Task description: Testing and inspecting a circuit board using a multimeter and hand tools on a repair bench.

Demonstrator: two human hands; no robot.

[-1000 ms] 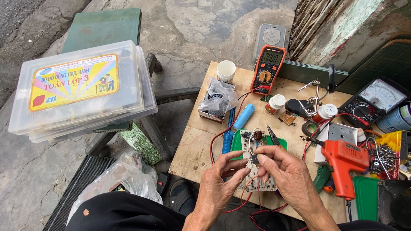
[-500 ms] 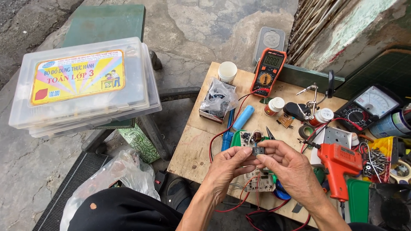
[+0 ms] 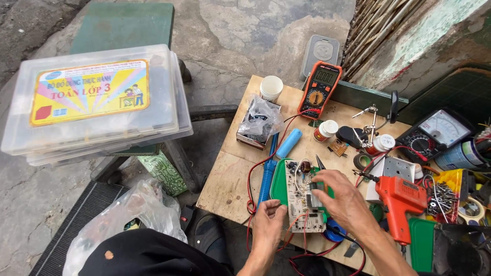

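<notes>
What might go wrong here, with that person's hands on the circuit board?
The circuit board lies at the table edge, so a nudge from the left hand might tip it off. The red wires loop close by and could snag the right hand.

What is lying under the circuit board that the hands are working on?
The circuit board lies on a green pad on the wooden table. Red wires emerge below it. The right hand covers its right side; the left hand touches its lower left corner.
</notes>
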